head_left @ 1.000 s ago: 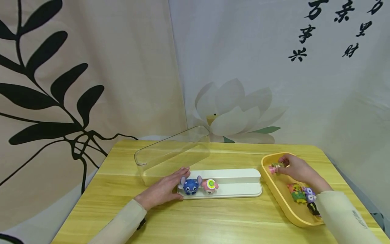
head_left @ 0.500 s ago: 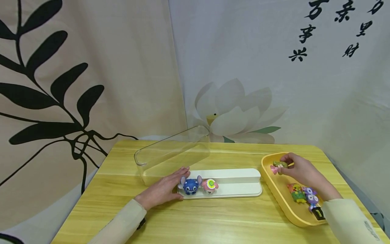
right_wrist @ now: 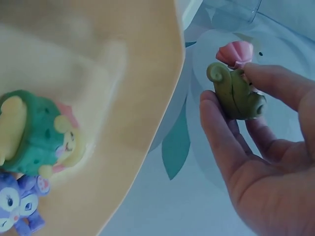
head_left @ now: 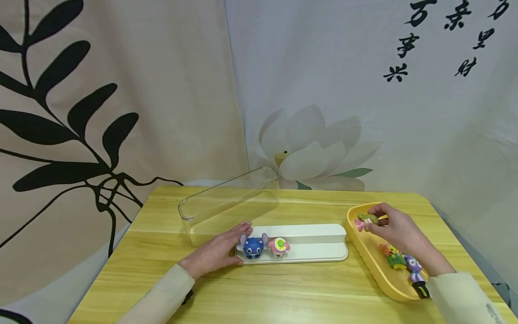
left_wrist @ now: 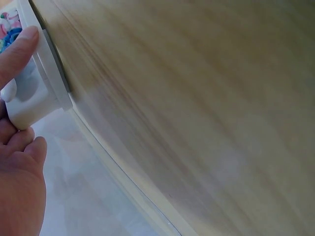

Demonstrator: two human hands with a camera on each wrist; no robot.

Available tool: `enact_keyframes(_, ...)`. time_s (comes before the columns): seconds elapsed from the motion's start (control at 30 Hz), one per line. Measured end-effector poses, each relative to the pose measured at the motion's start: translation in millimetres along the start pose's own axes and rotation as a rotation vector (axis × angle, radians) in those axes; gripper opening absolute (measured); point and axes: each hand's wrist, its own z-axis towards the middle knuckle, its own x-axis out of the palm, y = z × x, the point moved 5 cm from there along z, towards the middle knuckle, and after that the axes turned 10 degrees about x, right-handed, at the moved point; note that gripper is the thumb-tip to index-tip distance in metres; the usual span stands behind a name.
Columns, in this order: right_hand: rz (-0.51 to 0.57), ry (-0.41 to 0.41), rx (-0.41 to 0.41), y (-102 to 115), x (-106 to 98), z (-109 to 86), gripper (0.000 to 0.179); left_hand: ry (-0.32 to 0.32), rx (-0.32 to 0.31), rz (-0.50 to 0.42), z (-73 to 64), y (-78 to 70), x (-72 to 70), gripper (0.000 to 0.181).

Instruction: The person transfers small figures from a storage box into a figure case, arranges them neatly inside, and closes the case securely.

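Note:
My right hand [head_left: 400,231] pinches a small doll figurine [head_left: 367,219] with olive-green hair and a flared pink part, above the far end of the yellow tray [head_left: 374,266]. In the right wrist view the figurine [right_wrist: 232,93] sits between thumb and fingertips. Inside the tray lie a green-and-orange figurine [head_left: 394,258] and a purple figurine [head_left: 413,264]. At the left end of the white stepped base [head_left: 319,252], my left hand [head_left: 216,252] grips it, thumb on the front edge and fingers behind. Blue big-eared figurine [head_left: 253,247] and pink figurine [head_left: 279,247] stand side by side there.
A transparent box cover [head_left: 230,204] stands behind the base, at the back left of the wooden table [head_left: 283,292]. Printed curtains [head_left: 182,90] hang close behind the table. By the right sleeve, a small black object [head_left: 421,289] shows over the tray's near end.
The right hand first lifts the doll figurine slightly rightward, then shifts it back left, its hold shifting a little. The left hand, the base and the two figurines on it have not moved.

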Motion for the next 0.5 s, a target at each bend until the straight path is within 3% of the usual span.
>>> enact_keyframes(0.5, 0.063, -0.041, -0.129, 32, 19, -10.7, 0.034, 0.008, -0.002, -0.005, 0.1, 0.5, 0.2, 0.091)
